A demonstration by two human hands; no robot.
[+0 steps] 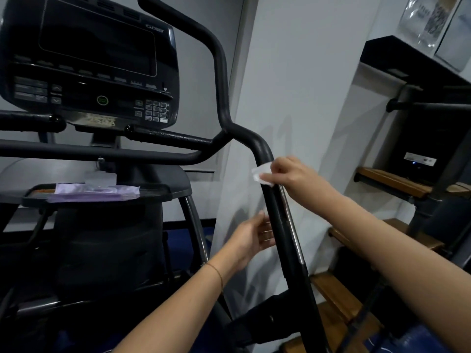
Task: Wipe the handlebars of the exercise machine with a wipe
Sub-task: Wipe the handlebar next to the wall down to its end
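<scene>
- Just below the bend of the black handlebar, the right hand pinches a white wipe and holds it against the bar.
- Lower down the handlebar, the left hand is spread, fingers relaxed, holding nothing; its fingertips reach the bar's left side, but contact is unclear.
- Left of the handlebar, a purple packet lies on the machine's tray, beneath the console.

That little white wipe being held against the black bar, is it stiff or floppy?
Probably floppy: the wipe looks crumpled and bends against the handlebar where the right hand pinches it. Likely very light, since a pinch alone holds it. It may bunch up when rubbed.
</scene>
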